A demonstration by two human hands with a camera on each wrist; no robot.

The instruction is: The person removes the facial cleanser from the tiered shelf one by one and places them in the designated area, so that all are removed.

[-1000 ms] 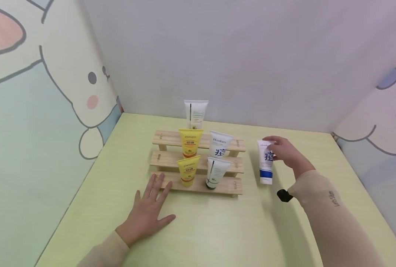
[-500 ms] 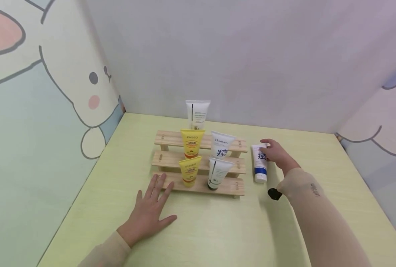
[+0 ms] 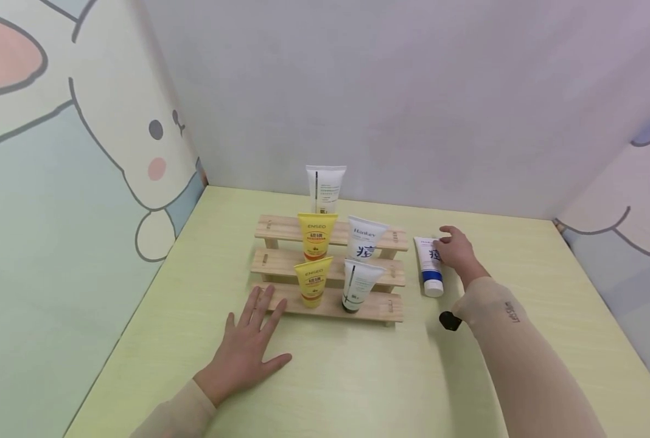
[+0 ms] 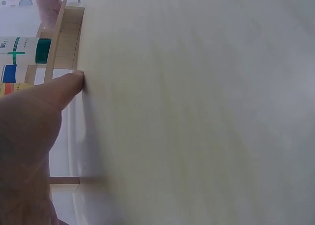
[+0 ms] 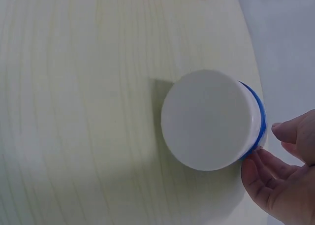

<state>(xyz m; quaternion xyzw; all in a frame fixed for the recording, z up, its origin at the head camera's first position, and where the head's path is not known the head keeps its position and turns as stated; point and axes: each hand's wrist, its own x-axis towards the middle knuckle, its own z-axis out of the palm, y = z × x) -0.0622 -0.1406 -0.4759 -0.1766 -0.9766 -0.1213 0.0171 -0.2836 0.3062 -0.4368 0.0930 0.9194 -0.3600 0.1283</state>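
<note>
A white squeeze tube (image 3: 430, 263) with a blue band lies on the table right of the wooden stand, its cap toward me. In the right wrist view, its round white cap (image 5: 209, 120) faces the camera. My right hand (image 3: 456, 252) is at the tube's right side, thumb and fingers apart, fingertips touching or very near it. My left hand (image 3: 243, 350) has its fingers spread, fingertips at the left end of the stand's lowest step (image 3: 369, 304). In the left wrist view, the left thumb (image 4: 69, 84) points toward the stand.
The three-step stand bears two yellow tubes, the front one (image 3: 312, 283) below the other (image 3: 316, 234). It also bears a white-and-blue tube (image 3: 364, 237), a white tube with a dark cap (image 3: 359, 285) and a white tube (image 3: 326, 188) at the top. Walls enclose the table (image 3: 347, 383).
The white-and-blue tube has moved left toward the stand and down onto the table. My right hand has moved left with it, then loosened its fingers from it. The left hand stays put.
</note>
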